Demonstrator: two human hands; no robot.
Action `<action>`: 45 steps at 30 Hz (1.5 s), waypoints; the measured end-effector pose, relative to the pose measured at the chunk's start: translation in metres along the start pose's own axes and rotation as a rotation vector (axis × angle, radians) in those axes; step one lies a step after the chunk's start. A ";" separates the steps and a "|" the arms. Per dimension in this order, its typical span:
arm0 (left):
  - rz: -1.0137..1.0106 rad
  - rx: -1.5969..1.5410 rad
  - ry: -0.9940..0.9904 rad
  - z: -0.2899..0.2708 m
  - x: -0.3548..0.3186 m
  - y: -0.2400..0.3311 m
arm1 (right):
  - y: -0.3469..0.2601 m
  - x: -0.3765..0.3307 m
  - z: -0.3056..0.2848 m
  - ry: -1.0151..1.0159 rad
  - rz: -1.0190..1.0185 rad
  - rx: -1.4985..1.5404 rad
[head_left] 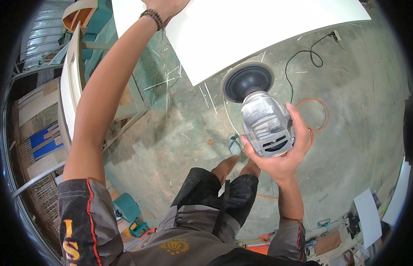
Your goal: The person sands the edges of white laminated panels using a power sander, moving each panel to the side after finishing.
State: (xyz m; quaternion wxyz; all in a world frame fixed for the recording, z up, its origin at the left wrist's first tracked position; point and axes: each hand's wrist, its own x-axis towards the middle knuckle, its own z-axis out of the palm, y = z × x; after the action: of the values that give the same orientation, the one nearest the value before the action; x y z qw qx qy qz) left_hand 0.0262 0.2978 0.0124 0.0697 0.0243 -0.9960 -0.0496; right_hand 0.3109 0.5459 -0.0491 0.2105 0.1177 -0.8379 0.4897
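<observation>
While right hand (284, 153) grips grinder (264, 122), left hand (164, 6) steadies white panel (242, 26).

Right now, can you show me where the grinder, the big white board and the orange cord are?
grinder (265, 122): head view, on its grey metal body.
white board (242, 26): head view, on its bare flat face.
orange cord (324, 116): head view, on its loop on the floor.

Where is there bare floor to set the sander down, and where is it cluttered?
Bare concrete floor lies right of the orange cord, below the black cable. Splinters litter the floor beside the white panel. Boxes crowd the lower right. Right hand holds the sander; left hand rests on the panel.
</observation>
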 end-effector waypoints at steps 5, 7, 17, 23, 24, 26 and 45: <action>0.011 -0.024 -0.009 0.005 0.002 0.002 | -0.002 -0.013 0.019 -0.030 0.022 0.046; 0.010 -0.001 -0.002 -0.002 0.003 0.000 | -0.007 -0.016 0.024 -0.060 0.047 0.065; 0.011 0.004 -0.024 -0.002 0.001 0.007 | -0.009 0.004 0.021 0.042 -0.029 0.037; -0.041 0.018 -0.032 -0.002 -0.005 0.012 | 0.003 0.010 0.008 0.080 0.012 0.039; -0.036 0.020 -0.031 -0.002 -0.007 0.016 | 0.007 0.012 0.004 0.088 0.021 0.046; -0.025 0.020 -0.031 0.003 -0.006 0.020 | 0.016 0.016 -0.005 0.101 0.065 0.058; 0.236 0.101 0.121 0.044 0.028 -0.049 | 0.099 0.078 -0.083 0.294 0.274 0.207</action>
State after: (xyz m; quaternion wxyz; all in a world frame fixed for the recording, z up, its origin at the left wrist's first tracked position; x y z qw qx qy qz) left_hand -0.0058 0.2515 -0.0323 0.1334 -0.0864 -0.9872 0.0108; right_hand 0.2219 0.6679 -0.0528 0.2487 -0.0486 -0.7515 0.6091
